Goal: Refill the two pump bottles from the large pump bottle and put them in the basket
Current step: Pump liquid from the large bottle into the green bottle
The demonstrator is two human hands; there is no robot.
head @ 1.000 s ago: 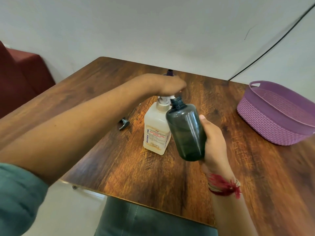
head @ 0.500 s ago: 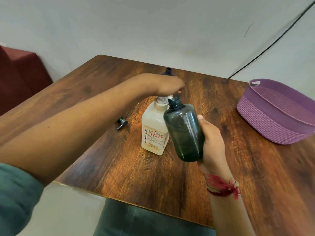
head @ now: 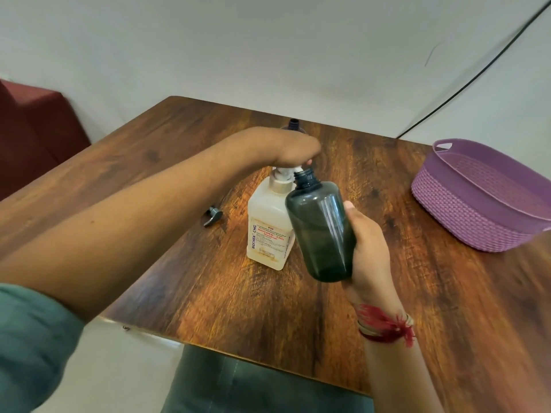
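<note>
smoky bottle [head: 322, 231] still tilts under white pump [head: 284, 172] (left hand [head: 295, 147] atop).

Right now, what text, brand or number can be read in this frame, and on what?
"BIOCHEK CHG": vertical, on the side of the large white plastic pump bottle.
"BIOCHEK CHG Handrub": red, on its front label.
Smaller print on that label: too small to read.
No text on the dark grey translucent bottle or purple woven basket.

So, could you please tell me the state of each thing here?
White pump bottle: upright, grip of left hand on its pump head.
Dark bottle: uncapped, tilted, in grip of right hand, mouth at the nozzle.
Second bottle: uncapped, mostly hidden.
Pump cap: lying loose on table.
Basket: upright, nothing visible inside.
</note>
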